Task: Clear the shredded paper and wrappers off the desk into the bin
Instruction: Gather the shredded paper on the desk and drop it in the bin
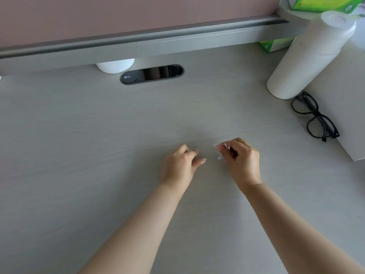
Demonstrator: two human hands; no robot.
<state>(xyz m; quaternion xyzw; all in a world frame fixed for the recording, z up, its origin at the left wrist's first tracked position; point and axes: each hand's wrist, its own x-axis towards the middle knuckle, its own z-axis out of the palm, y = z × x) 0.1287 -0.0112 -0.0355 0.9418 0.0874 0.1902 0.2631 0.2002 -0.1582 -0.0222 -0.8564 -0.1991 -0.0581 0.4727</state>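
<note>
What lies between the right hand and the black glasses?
Bare desk only, in the head view, from the right hand pinching paper scraps to the glasses.

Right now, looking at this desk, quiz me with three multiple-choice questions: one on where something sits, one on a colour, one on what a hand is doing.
1. Where do the black-framed glasses lie? A. on the dark oval cable port; B. beside the base of the tall white plastic bottle; C. under the grey rail.
2. What colour is the cardboard box behind that bottle? A. red; B. blue; C. green.
3. What is the right hand doing? A. pinching small white paper scraps in its fingers; B. lying flat, empty; C. gripping the bottle.
1 B: the glasses sit just before the bottle's base. 2 C: its printed faces are bright green. 3 A: white bits poke out between thumb and curled fingers.
</note>
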